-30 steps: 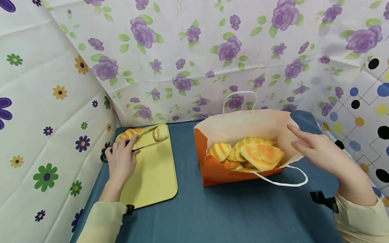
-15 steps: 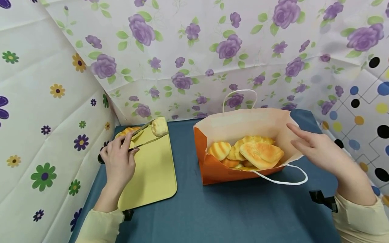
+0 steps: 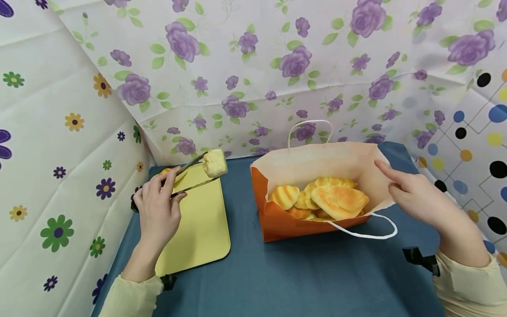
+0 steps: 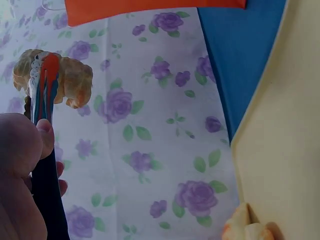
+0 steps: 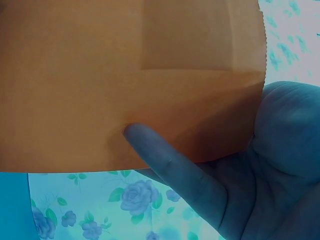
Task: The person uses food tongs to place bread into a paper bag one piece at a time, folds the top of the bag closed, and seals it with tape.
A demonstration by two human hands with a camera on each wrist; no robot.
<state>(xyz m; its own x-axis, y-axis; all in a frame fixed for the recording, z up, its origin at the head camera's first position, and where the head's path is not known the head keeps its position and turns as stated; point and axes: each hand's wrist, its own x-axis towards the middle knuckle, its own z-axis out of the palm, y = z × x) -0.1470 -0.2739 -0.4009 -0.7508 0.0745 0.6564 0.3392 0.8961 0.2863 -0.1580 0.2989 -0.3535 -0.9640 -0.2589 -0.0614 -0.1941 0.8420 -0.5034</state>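
Note:
My left hand (image 3: 160, 209) grips a pair of metal tongs (image 3: 195, 185) by their dark handles. A small pale bread roll (image 3: 215, 163) sits between the tong tips, raised over the far right corner of the yellow tray (image 3: 198, 229); the left wrist view shows the roll (image 4: 75, 82) too. My right hand (image 3: 421, 200) holds the right side of an orange paper bag (image 3: 285, 226), its edge between the fingers. In the right wrist view one finger (image 5: 170, 165) lies along the outside of the paper. Several breads (image 3: 340, 202) fill the standing bag.
Another bread (image 3: 165, 170) rests at the tray's far left corner, partly behind my left hand. White rope handles (image 3: 366, 237) stick out from the bag's front and back. Flowered cloth walls (image 3: 233, 66) enclose the blue table (image 3: 237, 281).
The tongs have lifted the pale roll off the tray and carried it slightly right. My right hand stays at the bag's side, its index finger now more pointed.

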